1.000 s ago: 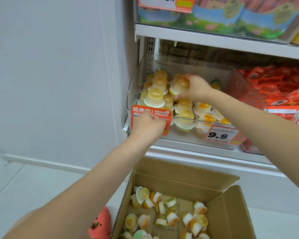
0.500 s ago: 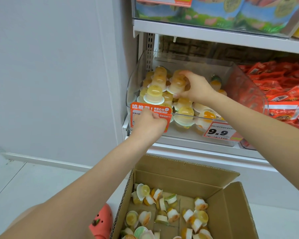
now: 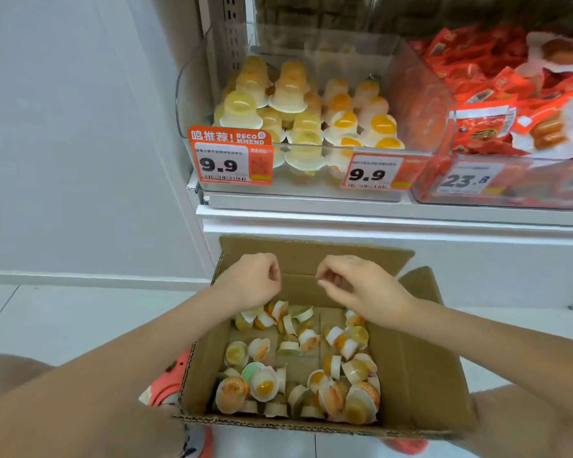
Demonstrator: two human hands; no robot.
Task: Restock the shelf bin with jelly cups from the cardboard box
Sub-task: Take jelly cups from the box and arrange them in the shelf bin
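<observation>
A clear plastic shelf bin (image 3: 424, 104) holds stacked rows of yellow and orange jelly cups (image 3: 306, 107). Below it on the floor stands an open cardboard box (image 3: 420, 368) with several loose jelly cups (image 3: 295, 365) scattered across its bottom. My left hand (image 3: 250, 280) hovers over the box's far left side, fingers curled with nothing in them. My right hand (image 3: 361, 285) hovers over the far middle of the box, fingers loosely bent and apart, holding nothing.
Orange price tags (image 3: 232, 158) reading 9.9 hang on the bin's front. A neighbouring bin (image 3: 510, 180) of red snack packets sits to the right. A white wall (image 3: 80, 127) is at left, and a pink shoe (image 3: 176, 375) shows beside the box.
Both hands have left the shelf bin and dropped down over the cardboard box. The right hand let go of the cup it held in the bin. The view tilted downward.
</observation>
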